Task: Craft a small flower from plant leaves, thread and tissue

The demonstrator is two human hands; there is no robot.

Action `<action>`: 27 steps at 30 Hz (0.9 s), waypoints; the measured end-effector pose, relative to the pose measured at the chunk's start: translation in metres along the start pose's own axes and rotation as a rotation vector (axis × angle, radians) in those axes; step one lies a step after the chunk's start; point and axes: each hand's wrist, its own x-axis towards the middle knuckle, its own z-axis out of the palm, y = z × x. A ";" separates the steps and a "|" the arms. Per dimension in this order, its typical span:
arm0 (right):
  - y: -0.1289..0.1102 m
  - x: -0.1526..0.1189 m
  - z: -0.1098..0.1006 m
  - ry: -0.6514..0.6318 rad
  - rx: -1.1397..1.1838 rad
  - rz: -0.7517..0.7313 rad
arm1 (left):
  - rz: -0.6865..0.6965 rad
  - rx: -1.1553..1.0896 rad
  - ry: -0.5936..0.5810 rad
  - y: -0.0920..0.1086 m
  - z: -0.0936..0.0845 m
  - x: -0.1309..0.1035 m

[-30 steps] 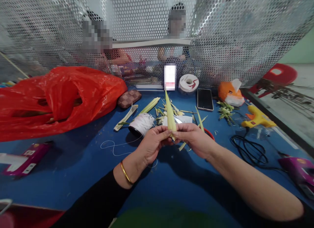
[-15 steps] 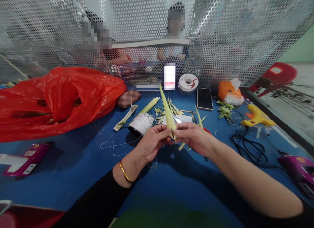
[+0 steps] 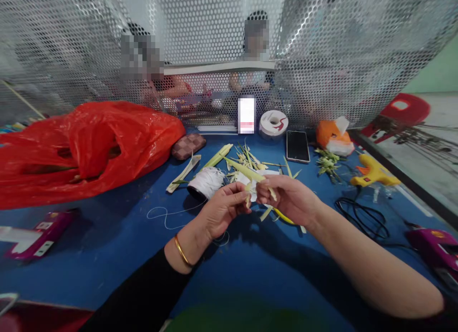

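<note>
Between finger and thumb, my right hand (image 3: 288, 196) pinches a long pale green leaf (image 3: 243, 169), like a husk, by its broad base. Its tip points away to the left, and a ragged bit hangs below the right fingers. My left hand (image 3: 226, 205) is just beside it, closed on a small pale leaf piece (image 3: 248, 194); whether that piece is still joined to the leaf I cannot tell. Beyond the hands lie several cut leaf strips (image 3: 246, 155) and a white sheet. A spool of white thread (image 3: 207, 181) rests by my left hand. Part of a yellow handle (image 3: 284, 216) shows under my right hand.
A red plastic bag (image 3: 136, 127) spreads over the left side. At the back stand a lit phone (image 3: 246, 115) and a ribbon roll (image 3: 274, 123), with a dark phone (image 3: 297, 146) nearby. A yellow glue gun (image 3: 375, 171) with black cable lies right. Perforated mesh screens people opposite.
The leaf stood upright between both hands; now it leans left in my right hand. My hands have parted slightly, with a small piece in the left fingers.
</note>
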 end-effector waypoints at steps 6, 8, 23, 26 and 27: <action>0.004 0.000 0.001 -0.014 -0.089 -0.012 | 0.024 0.010 -0.030 -0.001 0.000 0.001; 0.007 -0.001 0.001 -0.024 -0.164 -0.007 | 0.062 0.004 0.003 -0.002 0.000 0.002; 0.021 0.002 0.008 0.094 -0.210 0.040 | 0.089 0.126 0.051 0.001 0.002 0.002; 0.020 0.001 0.009 0.103 -0.124 0.033 | 0.053 0.080 0.045 0.000 0.002 0.002; 0.020 0.001 0.008 0.106 -0.089 0.031 | 0.050 0.069 0.046 0.000 0.003 0.002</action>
